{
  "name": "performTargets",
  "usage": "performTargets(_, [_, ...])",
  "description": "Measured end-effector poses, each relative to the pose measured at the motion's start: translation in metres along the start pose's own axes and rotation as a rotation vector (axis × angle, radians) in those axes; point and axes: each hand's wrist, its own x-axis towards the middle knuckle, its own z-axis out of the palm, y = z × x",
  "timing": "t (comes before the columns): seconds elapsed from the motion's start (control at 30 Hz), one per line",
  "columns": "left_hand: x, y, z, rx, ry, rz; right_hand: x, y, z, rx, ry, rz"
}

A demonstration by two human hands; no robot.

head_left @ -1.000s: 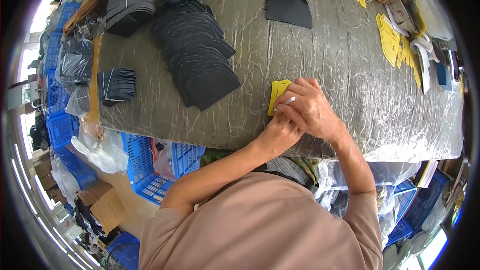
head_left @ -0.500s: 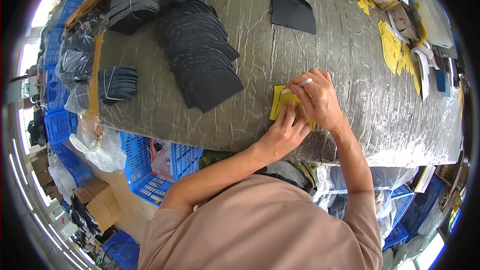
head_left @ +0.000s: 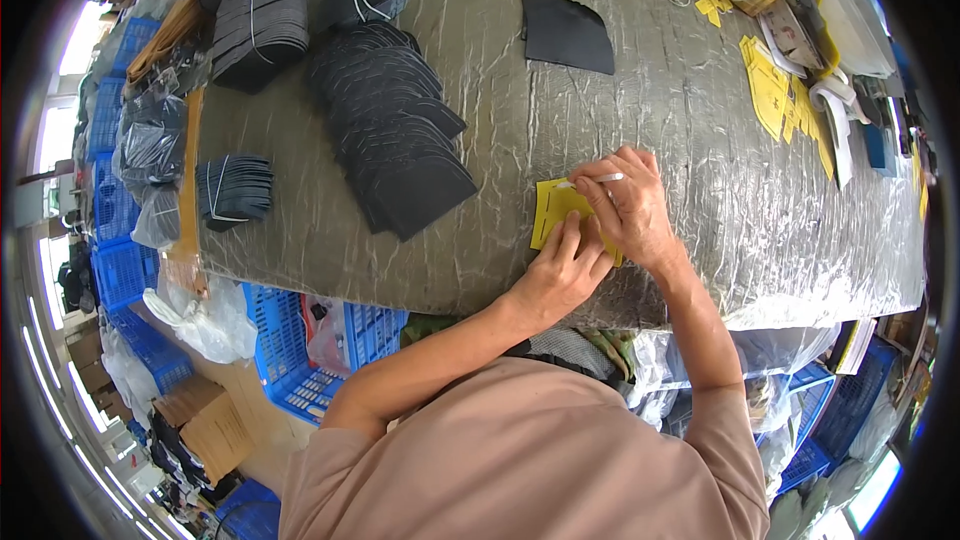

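Right hand (head_left: 632,208) pinches slim white pen (head_left: 604,178); left hand (head_left: 562,275), fingers extended, presses yellow template (head_left: 546,218) on worktable (head_left: 430,265), near its front edge. Template looks light, thin, stiffish, likely slippery: pin it flat, lift by edges. Pen: light, grip low.

The yellow piece (head_left: 546,208) looks smooth, the tabletop (head_left: 500,140) glossy and wrinkled.
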Motion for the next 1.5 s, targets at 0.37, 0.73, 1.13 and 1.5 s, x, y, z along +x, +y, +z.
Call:
performTargets(0.37, [0.003,-0.004,-0.006,-0.035,-0.009,0.006,-0.023,-0.001,-0.023,-0.158,0.049,0.014])
performTargets(0.73, [0.008,-0.004,-0.011,-0.082,0.023,-0.028,-0.053,-0.006,-0.040,-0.204,0.088,0.046])
performTargets(1.13, [0.006,-0.005,-0.010,-0.076,-0.009,-0.005,-0.088,-0.029,-0.047,-0.245,0.105,0.107])
performTargets(1.5, [0.005,-0.007,-0.012,-0.063,0.003,-0.013,-0.083,-0.029,-0.040,-0.080,0.016,0.116])
